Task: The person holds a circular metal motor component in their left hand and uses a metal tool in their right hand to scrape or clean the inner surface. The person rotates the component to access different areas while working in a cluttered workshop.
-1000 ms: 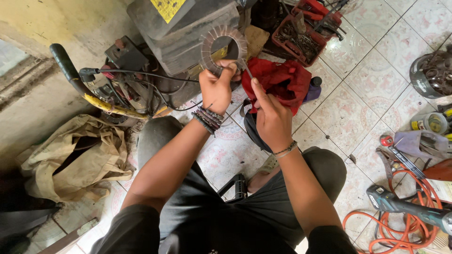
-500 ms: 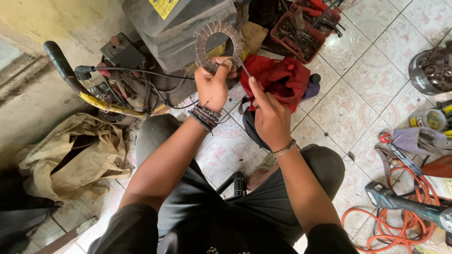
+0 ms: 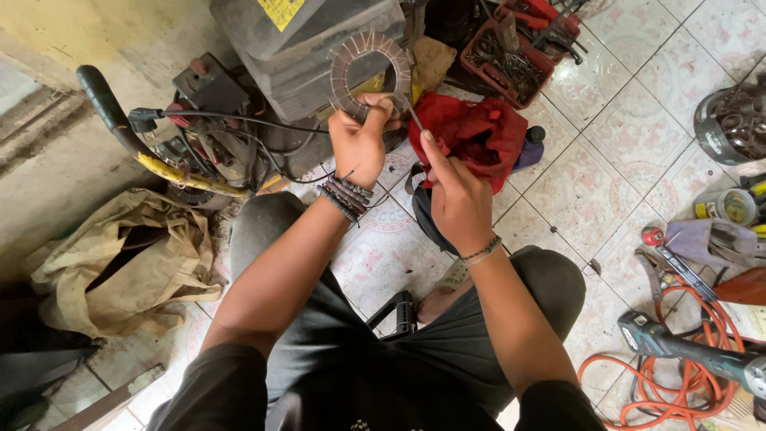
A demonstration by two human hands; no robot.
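Note:
My left hand [image 3: 361, 144] grips the lower rim of a ring-shaped metal stator core [image 3: 351, 68] with radial slots, held upright in front of me. My right hand [image 3: 456, 195] sits just to its right, pinching a thin metal rod [image 3: 413, 114] whose tip points up toward the ring's lower right edge. Dark beaded bracelets circle my left wrist, and a thin band is on the right one. I am seated on the tiled floor with my knees spread.
A red cloth bag [image 3: 475, 136] lies beyond my hands. A grey machine box [image 3: 295, 48] with cables stands at the back, a red crate of tools [image 3: 511, 60] to its right. A tan sack [image 3: 120, 263] lies left. An orange hose [image 3: 678, 375] and a power tool [image 3: 686, 351] lie right.
Both hands rose slightly and drew together; my right hand brought the thin rod up close to the ring's lower edge.

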